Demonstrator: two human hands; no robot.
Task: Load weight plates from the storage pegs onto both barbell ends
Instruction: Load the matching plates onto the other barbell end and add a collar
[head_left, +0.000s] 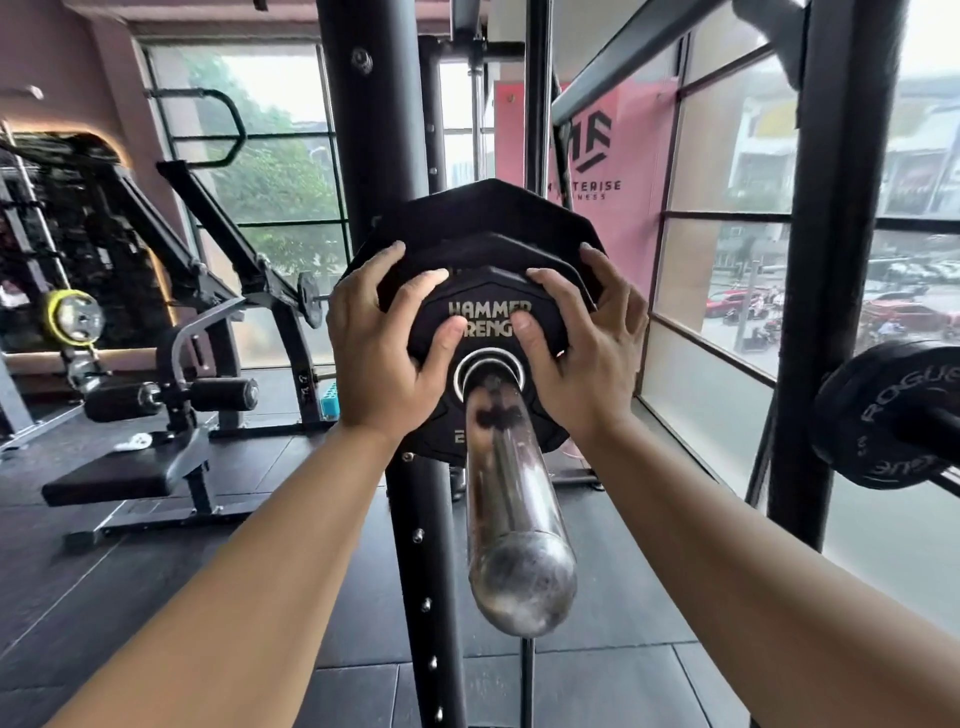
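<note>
- The shiny bar end is closest to us. It points back at the person, toward six o'clock.
- The black plate sits far in on that bar, right against a bigger plate.
- The left hand holds its edge tight at nine o'clock, and the right hand at three. Both are just as near.
- I think the plate can only slide along the bar.
- Another plate hangs away at three o'clock.

Hammer plate lettering half hidden by fingers, Rogue plate cropped right
</note>
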